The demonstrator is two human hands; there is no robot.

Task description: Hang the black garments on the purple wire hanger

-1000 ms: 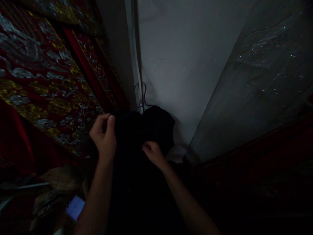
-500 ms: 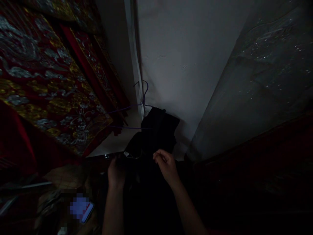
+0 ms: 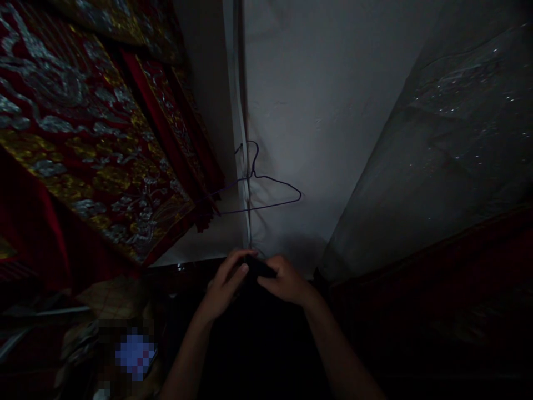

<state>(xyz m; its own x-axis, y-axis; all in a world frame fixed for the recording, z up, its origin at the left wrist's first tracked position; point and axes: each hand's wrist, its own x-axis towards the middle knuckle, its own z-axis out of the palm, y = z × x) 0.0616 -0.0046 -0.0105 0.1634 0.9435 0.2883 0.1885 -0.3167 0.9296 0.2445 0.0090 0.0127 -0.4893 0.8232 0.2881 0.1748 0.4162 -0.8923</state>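
Pinched narrow: right hand (image 3: 285, 280) has thumb and fingers closed on an edge of black cloth (image 3: 263, 268). Left hand (image 3: 228, 280) just beside it, fingers bent, thumb a little apart from the fingertips, touching the same cloth by the look of it; can't tell whether I've really got hold there. Cloth sits between my two hands, low centre, and runs down into near-black, so its lower outline is lost to me.

Above my hands and apart from them, a thin wire hanger (image 3: 254, 171), its hook up at the pale upright strip (image 3: 240, 111) by the grey wall (image 3: 316, 122). Left end of the hanger reaches the fringed edge of the red embroidered cloth (image 3: 108, 150). Clear plastic sheeting (image 3: 449, 128) to the right, blurred lit screen (image 3: 135, 353) lower left.

Risks, my judgement. Slip is likeliest: right pinch looks to be on the edge only, and if my left isn't really holding, the weight below could drag it out and the cloth drops. Poor light is the next cause: black on black, easy to take the wrong edge or leave a fold twisted. Lifting straight up could foul the hanger, and a knock might swing it into the fringe and snag there. Loose folds could also catch underneath, where I can't see.
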